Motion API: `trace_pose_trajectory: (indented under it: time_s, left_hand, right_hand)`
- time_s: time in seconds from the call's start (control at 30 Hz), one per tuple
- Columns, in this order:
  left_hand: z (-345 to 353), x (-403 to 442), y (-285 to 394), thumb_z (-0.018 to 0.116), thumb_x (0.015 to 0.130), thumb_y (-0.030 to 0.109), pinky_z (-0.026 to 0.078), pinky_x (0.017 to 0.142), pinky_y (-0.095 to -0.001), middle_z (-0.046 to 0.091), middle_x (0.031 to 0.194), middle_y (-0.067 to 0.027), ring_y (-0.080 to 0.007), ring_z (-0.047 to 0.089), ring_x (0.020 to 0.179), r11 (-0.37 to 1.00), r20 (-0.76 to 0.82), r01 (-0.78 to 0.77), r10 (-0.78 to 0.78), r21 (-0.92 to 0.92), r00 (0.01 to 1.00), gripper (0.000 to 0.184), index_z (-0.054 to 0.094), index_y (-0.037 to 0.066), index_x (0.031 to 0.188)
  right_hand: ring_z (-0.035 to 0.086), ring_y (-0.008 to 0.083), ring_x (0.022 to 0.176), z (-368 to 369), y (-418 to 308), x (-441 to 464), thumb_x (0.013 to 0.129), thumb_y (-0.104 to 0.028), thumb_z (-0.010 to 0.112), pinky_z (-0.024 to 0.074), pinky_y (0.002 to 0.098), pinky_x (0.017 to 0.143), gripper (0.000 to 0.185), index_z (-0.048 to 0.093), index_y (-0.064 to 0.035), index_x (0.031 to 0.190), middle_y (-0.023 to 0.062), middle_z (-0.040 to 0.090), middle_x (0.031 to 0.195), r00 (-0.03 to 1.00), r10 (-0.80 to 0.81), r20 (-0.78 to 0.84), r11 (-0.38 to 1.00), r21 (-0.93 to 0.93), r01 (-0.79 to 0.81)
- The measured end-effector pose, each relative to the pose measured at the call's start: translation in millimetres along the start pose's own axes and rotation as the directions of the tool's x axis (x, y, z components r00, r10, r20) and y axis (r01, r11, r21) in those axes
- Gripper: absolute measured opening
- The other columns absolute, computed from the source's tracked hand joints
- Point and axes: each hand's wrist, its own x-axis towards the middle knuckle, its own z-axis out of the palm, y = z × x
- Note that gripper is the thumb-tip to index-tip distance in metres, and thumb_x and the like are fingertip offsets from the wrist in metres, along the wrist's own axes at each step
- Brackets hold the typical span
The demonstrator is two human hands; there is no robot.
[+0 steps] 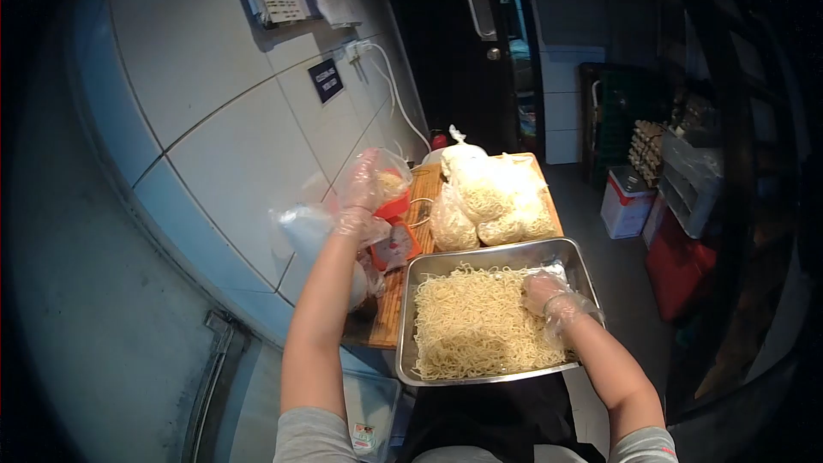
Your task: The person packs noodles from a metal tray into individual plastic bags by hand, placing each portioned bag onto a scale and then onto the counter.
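Note:
A steel tray (576,259) in front of me holds a thick layer of yellow noodles (480,321). My right hand (547,296), in a clear plastic glove, is down at the tray's right side with its fingers curled into the noodles; the fingertips are hidden. At the left, my gloved left hand (363,184) is closed on a clear plastic bag (394,163) with a small amount of noodles inside. Under that bag is an orange kitchen scale (394,244) with a round dial.
Several filled bags of noodles (484,197) are piled on the wooden table (390,309) behind the tray. Clear plastic bags (304,227) are by the tiled wall. A white cable (394,90) hangs from a socket. Right of the table stand a white-and-red container (626,201) and egg trays (645,153).

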Motion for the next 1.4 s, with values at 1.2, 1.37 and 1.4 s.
trace_pose_trajectory:
  time_s: [1.2, 1.37, 1.4]
  left_hand:
    - [0.1, 12.0, -33.6, 0.064, 0.088, 0.014, 0.058, 0.070, -0.0359, 0.066, 0.103, -0.0139, -0.0228, 0.068, 0.086, 0.992, 0.179, 0.091, -0.106, 0.089, 0.978, 0.052, 0.048, 0.001, 0.135]
    - [13.1, 66.0, -2.9, 0.062, 0.085, 0.004, 0.059, 0.073, -0.0328, 0.062, 0.111, -0.0145, -0.0226, 0.068, 0.085, 0.977, 0.186, 0.095, -0.059, -0.189, 0.981, 0.058, 0.041, -0.005, 0.138]
    - [13.1, 69.4, 13.8, 0.061, 0.085, 0.002, 0.059, 0.075, -0.0328, 0.061, 0.115, -0.0154, -0.0236, 0.068, 0.087, 0.973, 0.186, 0.067, -0.026, -0.220, 0.982, 0.058, 0.040, -0.006, 0.138]
  right_hand:
    - [0.065, 0.0364, 0.094, 21.3, -7.2, -1.9, 0.076, -0.016, 0.056, 0.0517, 0.0432, 0.083, 0.024, 0.073, -0.0020, 0.085, 0.0197, 0.070, 0.093, 0.995, -0.092, -0.024, 0.993, -0.069, 0.091]
    - [0.065, 0.0361, 0.096, 2.1, -13.9, -7.6, 0.076, -0.014, 0.056, 0.0510, 0.0443, 0.084, 0.024, 0.073, -0.0013, 0.087, 0.0188, 0.070, 0.095, 0.995, -0.091, 0.049, 0.993, -0.077, 0.095]
    - [0.065, 0.0360, 0.096, 1.8, -15.2, -8.4, 0.076, -0.013, 0.056, 0.0509, 0.0445, 0.084, 0.024, 0.073, -0.0011, 0.088, 0.0186, 0.070, 0.096, 0.996, -0.078, 0.040, 0.994, -0.076, 0.081]
